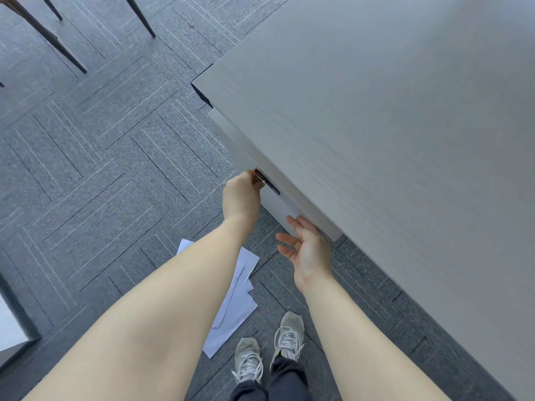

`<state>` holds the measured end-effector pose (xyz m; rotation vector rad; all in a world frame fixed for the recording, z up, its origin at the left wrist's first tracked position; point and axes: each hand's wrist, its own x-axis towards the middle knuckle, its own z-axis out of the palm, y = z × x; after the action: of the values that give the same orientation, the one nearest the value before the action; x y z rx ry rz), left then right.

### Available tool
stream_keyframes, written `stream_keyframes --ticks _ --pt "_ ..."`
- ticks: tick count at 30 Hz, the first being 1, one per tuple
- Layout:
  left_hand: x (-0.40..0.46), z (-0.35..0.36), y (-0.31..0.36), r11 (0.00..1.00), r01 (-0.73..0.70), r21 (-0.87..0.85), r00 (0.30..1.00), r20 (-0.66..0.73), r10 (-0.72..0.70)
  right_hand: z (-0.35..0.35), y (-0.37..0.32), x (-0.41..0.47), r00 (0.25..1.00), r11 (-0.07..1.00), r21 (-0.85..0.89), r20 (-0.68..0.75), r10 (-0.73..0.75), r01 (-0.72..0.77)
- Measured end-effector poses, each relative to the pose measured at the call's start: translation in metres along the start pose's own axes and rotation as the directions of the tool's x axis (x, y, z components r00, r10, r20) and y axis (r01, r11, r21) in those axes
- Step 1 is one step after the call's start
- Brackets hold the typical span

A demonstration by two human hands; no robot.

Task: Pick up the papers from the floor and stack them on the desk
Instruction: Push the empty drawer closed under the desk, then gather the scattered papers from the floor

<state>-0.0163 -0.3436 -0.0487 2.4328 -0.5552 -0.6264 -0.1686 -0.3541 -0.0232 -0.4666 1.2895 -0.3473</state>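
Note:
Several white papers lie overlapped on the grey carpet, just left of my feet and partly hidden under my left forearm. The grey desk fills the right side of the view. My left hand is closed on a small metallic handle on the drawer front under the desk edge. My right hand hovers open, fingers spread, beside the lower end of that drawer front, holding nothing.
Dark chair legs stand at the top left. A pale object with a dark edge sits at the left border. My two grey sneakers stand beside the papers. Patterned grey carpet spreads to the left.

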Motion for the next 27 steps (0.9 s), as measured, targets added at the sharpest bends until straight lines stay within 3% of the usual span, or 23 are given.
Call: stream_keyframes --ticks 4,10,15,21,27 --pt "-0.001 -0.001 -0.003 0.969 -0.139 0.203 0.99 0.006 0.141 0.0 0.0 -0.002 1.0 1.0 -0.028 0.028 -0.009 0.01" --pt "0.007 -0.005 -0.008 1.0 0.0 -0.024 0.992 0.125 0.003 -0.001 0.003 0.0 0.999 0.998 -0.049 0.024 -0.029 0.03" --pt "-0.015 -0.032 -0.023 0.995 0.094 -0.034 0.966 0.244 -0.083 0.006 0.008 -0.014 0.999 0.978 -0.205 0.044 -0.019 0.027" --pt "-0.082 -0.115 -0.134 0.987 0.147 -0.058 0.945 0.302 -0.123 0.044 0.059 -0.056 1.0 0.875 -0.484 0.007 -0.028 0.028" --pt "-0.098 -0.174 -0.307 0.927 0.375 -0.008 0.843 0.419 -0.337 0.087 0.191 -0.076 0.992 0.874 -0.484 -0.127 -0.016 -0.048"
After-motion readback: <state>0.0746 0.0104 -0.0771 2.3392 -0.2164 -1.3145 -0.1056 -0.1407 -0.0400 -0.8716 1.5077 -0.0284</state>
